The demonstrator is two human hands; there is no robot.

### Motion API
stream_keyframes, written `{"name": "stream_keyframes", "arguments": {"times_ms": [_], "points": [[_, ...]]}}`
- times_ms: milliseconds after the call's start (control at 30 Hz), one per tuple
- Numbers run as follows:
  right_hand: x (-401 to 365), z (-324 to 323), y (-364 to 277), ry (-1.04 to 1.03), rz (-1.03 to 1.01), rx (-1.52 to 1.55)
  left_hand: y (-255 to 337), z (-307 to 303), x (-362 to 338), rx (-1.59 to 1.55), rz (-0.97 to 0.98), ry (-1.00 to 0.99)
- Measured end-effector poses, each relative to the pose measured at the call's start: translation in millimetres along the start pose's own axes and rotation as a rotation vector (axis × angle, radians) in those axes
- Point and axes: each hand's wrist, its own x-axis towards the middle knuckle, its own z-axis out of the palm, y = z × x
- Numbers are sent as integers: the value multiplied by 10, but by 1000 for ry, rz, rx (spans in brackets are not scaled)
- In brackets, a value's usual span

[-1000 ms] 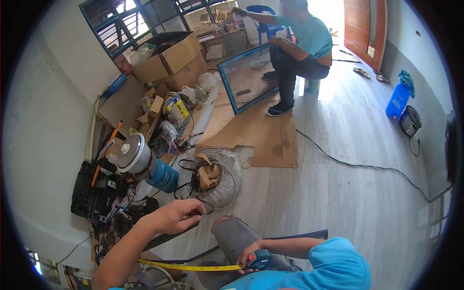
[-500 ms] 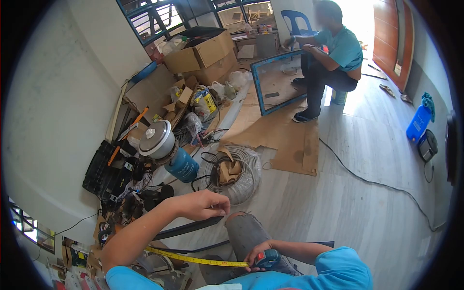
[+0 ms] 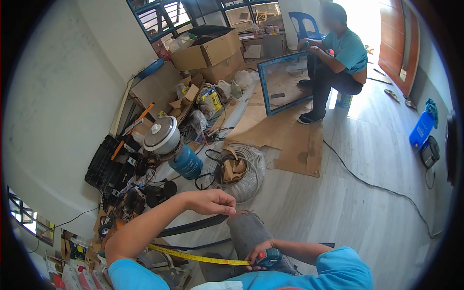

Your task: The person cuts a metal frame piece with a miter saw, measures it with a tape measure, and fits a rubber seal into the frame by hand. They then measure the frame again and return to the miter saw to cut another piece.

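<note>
My right hand [image 3: 253, 253] grips a tape measure [image 3: 268, 258] with a dark green and red case, low in front of my body. Its yellow blade [image 3: 203, 259] is pulled out to the left, and the far end is lost among things near the floor. My left hand [image 3: 213, 202] hangs with its fingers curled together just above my bent knee [image 3: 244, 220]; nothing shows in it. Under that forearm a black strip [image 3: 195, 225] runs toward the knee. A second thin dark strip [image 3: 208, 244] passes lower, behind my leg.
Ahead lie a wrapped coil of cable [image 3: 251, 169], a blue container [image 3: 187, 163] with a lidded pot [image 3: 162, 135] on top, and a black tool case [image 3: 104, 164]. Another person [image 3: 345, 53] sits holding a blue-edged frame [image 3: 263, 89] over cardboard [image 3: 299, 150]. A cord [image 3: 372, 183] crosses the floor.
The view has shifted slightly, so the room sits a little lower and further right. My left hand has moved slightly right. The other person's hands have come closer together on the frame.
</note>
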Motion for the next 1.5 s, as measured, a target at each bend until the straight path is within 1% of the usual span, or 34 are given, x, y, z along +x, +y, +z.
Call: {"name": "stream_keyframes", "arguments": {"times_ms": [100,200,300,400,500,700,800,900,1000,1133,1200,1300,1400,1500], "points": [[-9,9,-9,-11,-27,5,39,37,-9,31,19,65],[-4,12,0,-3,-27,0,64,56,-31,25,-2,82],[12,-6,4,-29,-40,-13,-26,71,-74,-123,28,83],[-6,3,-9,15,-1,3,14,83,-131,-238,69,104],[10,-22,15,-11,-30,-22,39,73,-153,-303,67,64],[11,-27,11,-6,-30,-37,-65,90,-81,-149,62,72],[-6,67,-56,-15,-27,-38,-40,104,-84,-127,86,94],[-15,61,-48,41,4,-27,-41,105,-96,-122,35,94],[-26,16,-19,80,0,-35,-95,120,-74,-190,53,90],[-41,50,-93,45,-11,-48,-120,124,-50,-191,48,132],[-32,38,-44,38,-20,3,-165,156,-43,-237,57,148],[-29,36,-56,0,-34,-18,-111,187,-100,-353,90,170],[-26,42,-78,-21,-29,-57,-197,220,-131,-425,93,167],[-24,-29,-24,24,-7,-13,-249,247,-114,-447,84,141]]}}
